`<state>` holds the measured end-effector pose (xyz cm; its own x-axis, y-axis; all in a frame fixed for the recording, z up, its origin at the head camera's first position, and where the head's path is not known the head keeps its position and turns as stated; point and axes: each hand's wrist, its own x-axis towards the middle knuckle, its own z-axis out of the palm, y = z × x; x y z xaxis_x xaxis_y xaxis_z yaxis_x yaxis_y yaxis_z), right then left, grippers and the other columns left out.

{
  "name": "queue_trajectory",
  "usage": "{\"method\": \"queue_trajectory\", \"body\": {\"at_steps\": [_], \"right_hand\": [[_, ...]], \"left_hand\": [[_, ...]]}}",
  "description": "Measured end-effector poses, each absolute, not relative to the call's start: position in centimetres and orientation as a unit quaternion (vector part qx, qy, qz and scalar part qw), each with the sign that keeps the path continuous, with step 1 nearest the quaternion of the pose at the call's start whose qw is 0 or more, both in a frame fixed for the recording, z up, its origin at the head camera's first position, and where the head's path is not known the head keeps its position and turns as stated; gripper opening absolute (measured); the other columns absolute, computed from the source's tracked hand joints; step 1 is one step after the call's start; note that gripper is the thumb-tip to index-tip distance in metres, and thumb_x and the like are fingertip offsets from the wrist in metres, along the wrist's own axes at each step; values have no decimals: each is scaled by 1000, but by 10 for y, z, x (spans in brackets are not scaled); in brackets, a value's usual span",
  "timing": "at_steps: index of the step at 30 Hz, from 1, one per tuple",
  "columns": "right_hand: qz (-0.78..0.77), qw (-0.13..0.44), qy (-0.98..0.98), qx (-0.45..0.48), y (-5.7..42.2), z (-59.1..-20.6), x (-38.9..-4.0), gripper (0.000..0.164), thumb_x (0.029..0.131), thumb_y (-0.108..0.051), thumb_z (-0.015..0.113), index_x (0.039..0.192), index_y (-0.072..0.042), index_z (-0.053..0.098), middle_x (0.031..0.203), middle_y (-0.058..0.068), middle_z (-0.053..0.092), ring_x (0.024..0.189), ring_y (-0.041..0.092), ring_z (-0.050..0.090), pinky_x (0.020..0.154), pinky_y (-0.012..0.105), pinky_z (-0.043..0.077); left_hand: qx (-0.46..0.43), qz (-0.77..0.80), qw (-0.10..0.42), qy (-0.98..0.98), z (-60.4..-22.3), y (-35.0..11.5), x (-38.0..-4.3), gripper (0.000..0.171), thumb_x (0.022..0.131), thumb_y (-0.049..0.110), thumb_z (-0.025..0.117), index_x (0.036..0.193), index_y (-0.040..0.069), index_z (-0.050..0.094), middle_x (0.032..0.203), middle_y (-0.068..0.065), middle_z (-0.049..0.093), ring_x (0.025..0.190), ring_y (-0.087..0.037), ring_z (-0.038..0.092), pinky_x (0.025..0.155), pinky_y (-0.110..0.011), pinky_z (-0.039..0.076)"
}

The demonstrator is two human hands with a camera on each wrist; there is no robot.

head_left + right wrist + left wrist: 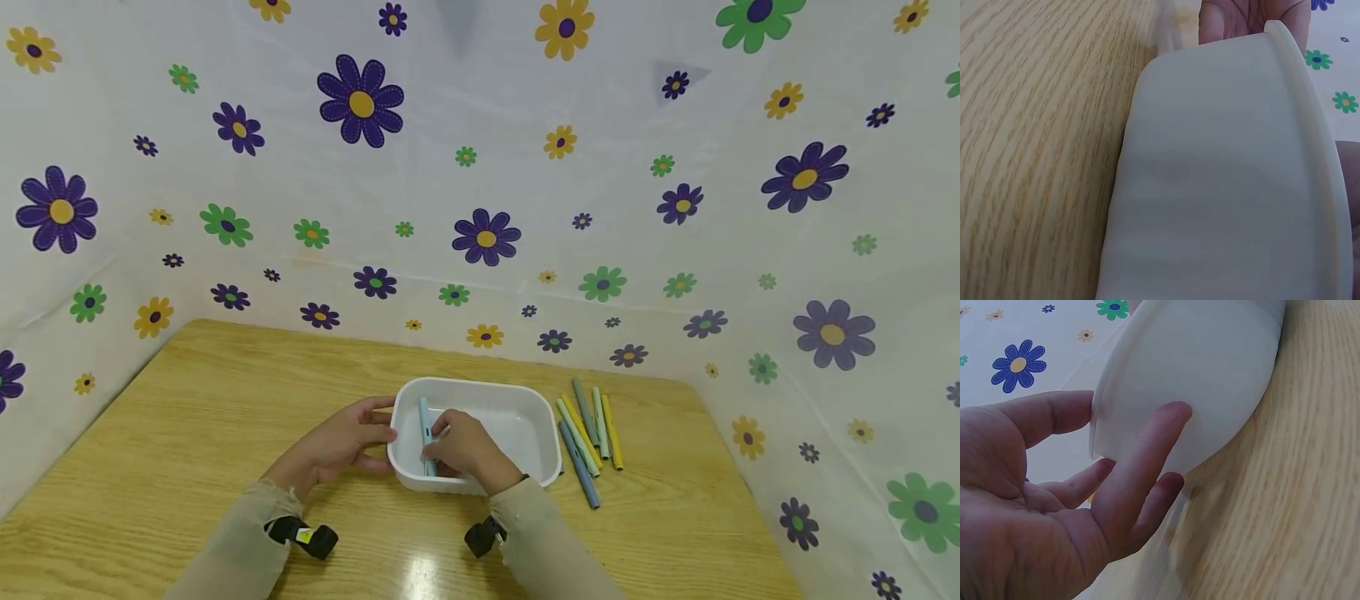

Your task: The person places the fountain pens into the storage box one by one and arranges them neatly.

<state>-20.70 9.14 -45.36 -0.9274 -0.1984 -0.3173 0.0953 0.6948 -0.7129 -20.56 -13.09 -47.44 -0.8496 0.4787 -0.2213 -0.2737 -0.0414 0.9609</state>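
Observation:
A white rectangular plastic tray (517, 433) stands on the wooden table. Inside it, along the left end, lies a light blue pen (424, 412). My right hand (467, 446) reaches in over the near rim and pinches this pen between thumb and fingers. In the right wrist view the tray's outer wall (1216, 169) hides most of that hand. My left hand (348, 442) is at the tray's left end, its fingers loosely extended. Up close, the left wrist view has its fingertips touching the outer wall (1210, 375) and rim.
Right of the tray lie several loose pens: yellow pens (612, 433), pale green pens (601, 423), a grey-green pen (585, 408) and a blue-grey pen (581, 471). A white flower-printed cloth (420, 183) hangs behind and beside the table (247, 392).

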Motion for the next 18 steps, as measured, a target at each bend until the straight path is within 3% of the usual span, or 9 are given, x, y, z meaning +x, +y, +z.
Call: {"method": "queue_trajectory", "body": {"at_steps": [7,18], "right_hand": [[-358,181,915,-40,93,-455,-207,23,88,-19,81,100,-6,66,82,3,64,70,16,59,57,26,46],[-343,183,920,-58,95,-452,-206,19,89,-21,80,94,-9,66,72,1,63,63,13,59,54,24,45]], "left_hand": [[78,717,262,642,-475,-131,-205,70,104,7,60,162,2,23,154,-35,38,113,-34,67,86,-50,64],[79,718,265,639,-474,-131,-205,68,104,6,58,162,2,23,154,-35,38,113,-36,67,87,-50,64]]}}
